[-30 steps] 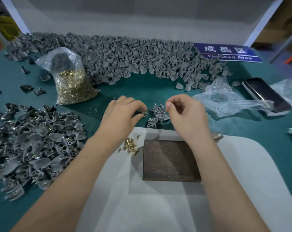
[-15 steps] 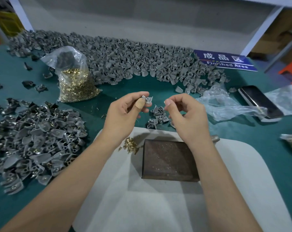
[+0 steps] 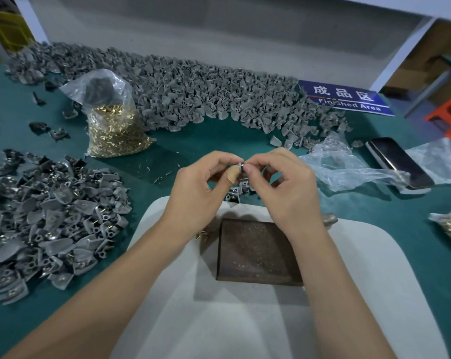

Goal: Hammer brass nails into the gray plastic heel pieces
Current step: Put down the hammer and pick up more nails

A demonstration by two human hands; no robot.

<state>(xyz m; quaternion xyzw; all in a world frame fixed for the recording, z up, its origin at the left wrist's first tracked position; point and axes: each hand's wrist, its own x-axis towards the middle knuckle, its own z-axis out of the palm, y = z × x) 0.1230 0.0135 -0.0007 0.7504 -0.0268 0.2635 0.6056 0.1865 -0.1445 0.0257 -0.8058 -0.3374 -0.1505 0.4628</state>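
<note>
while both hands meet above the far edge of the pale mat (image 3: 348, 294), entry as follows.

item: gray heel piece (image 3: 239, 165), pinched between the left hand (image 3: 202, 193) thumb, which wears a bandage, and its forefinger; held in the air, off the table. the right hand (image 3: 287, 189) pinches at the same spot, fingertips (image 3: 247, 167) touching the piece; whether a brass nail sits between them is too small to tell.

item: dark metal block (image 3: 258, 251), on the mat, near side of the hands, pitted on top. likely the anvil.

item: loose brass nails (image 3: 203, 233), a few, on the mat just left of the block, partly under the left wrist.

item: small cluster of heel pieces (image 3: 236, 195), on the green cloth beneath the hands.

item: bag of brass nails (image 3: 115, 125), far left, open-topped. a large heap of gray pieces (image 3: 51, 216) lies at the left, a longer bank (image 3: 193, 99) across the far side by a blue sign (image 3: 348, 98).

item: rounded metal end (image 3: 329, 219), possibly a hammer, poking out past the right wrist.

risks, as i judge them: the piece is tiny and held by fingertips only, so it could slip into the cluster below and be lost among identical ones. a nail started crooked would bend under the hammer. a wrist dragging back could scatter the loose nails. fingers near the strike could be hit.
</note>
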